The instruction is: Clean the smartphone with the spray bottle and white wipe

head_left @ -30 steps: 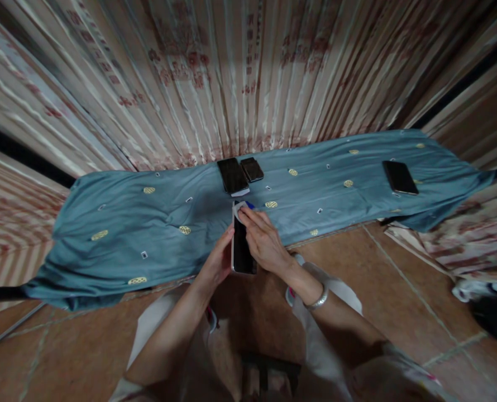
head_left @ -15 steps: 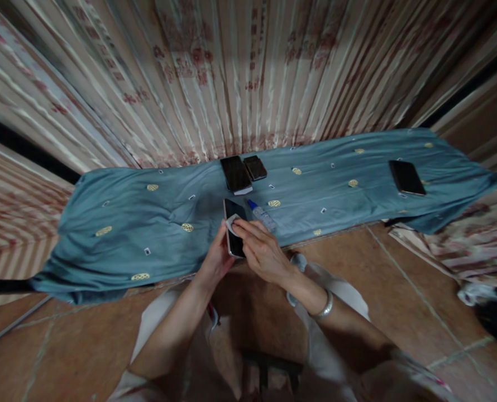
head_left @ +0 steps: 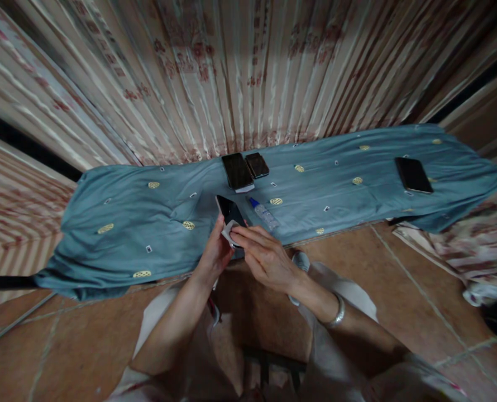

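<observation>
Holding the dark phone [head_left: 228, 213] from below, near the middle of the frame, the left hand [head_left: 213, 258] should grip it tight. The right hand [head_left: 265, 258] pinches a small white wipe [head_left: 230, 229] and should rub softly, keeping clear of the little bottle [head_left: 264, 213].

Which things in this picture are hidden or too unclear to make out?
- Head view: lower part of the held phone, hidden by the left hand and right hand.
- White pad: material too small to tell.
- Small bottle: label blurred.
- Far phone: screen dark, details unreadable.
</observation>
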`<state>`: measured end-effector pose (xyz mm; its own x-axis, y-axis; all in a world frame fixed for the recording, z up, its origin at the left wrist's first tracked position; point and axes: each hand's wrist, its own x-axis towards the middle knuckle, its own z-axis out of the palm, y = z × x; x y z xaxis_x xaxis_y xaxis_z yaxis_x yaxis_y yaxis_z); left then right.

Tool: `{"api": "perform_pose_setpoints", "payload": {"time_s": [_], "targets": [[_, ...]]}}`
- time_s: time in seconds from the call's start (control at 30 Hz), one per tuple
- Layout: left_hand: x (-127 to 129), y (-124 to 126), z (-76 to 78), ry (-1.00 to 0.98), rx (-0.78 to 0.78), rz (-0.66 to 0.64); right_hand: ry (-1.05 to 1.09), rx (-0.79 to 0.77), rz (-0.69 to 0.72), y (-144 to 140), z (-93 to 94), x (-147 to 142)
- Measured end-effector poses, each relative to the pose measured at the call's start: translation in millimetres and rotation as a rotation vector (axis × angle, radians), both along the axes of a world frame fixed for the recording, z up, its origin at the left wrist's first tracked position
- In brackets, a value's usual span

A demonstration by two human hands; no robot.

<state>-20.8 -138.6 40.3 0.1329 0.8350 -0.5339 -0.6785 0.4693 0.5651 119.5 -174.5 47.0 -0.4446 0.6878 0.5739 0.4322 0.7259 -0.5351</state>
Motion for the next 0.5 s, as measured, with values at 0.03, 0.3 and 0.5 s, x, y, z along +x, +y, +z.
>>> {"api": "perform_pose_setpoints", "payload": {"time_s": [0.03, 0.3, 0.5], "targets": [[-0.2, 0.2, 0.8, 0.006, -0.002, -0.004, 0.014, 0.009, 0.007, -0.3, 0.2, 0.0], [-3.5, 1.9, 2.4, 0.038, 0.035, 0.108, 0.049, 0.075, 0.021, 0.3, -2.1, -1.4], [-6.6, 4.6, -0.4, 0.032, 0.051, 0.092, 0.000, 0.081, -0.003, 1.9, -4.0, -0.7]]}}
